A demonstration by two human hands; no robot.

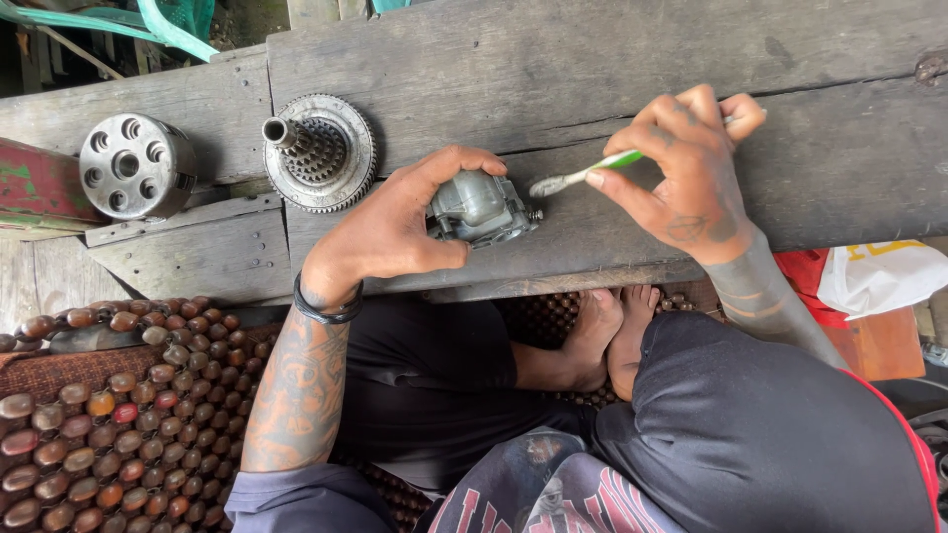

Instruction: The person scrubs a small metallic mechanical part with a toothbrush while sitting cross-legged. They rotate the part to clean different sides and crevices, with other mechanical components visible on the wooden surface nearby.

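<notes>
— While I'm sitting at the wooden bench (pixel 592 59), what's lying at ten o'clock?
— A toothed gear (pixel 321 153). My left hand (pixel 390 227) is clamping the small grey engine part (pixel 481 207) at centre; my right hand (pixel 686 178) is pinching a green toothbrush (pixel 583 176) at two o'clock.

Soft, even daylight fills the scene, bright enough to show the grain of the grey wooden counter (pixel 592 59) without harsh contrast. Shadows are faint and diffuse, pooling only under the hands and below the counter's front edge, where the lap area turns dim. Dull highlights sit on the metal gear (pixel 321 153) and the perforated drum (pixel 133 166). Focus is sharp at the centre; the edges bow slightly from the wide lens.
</notes>
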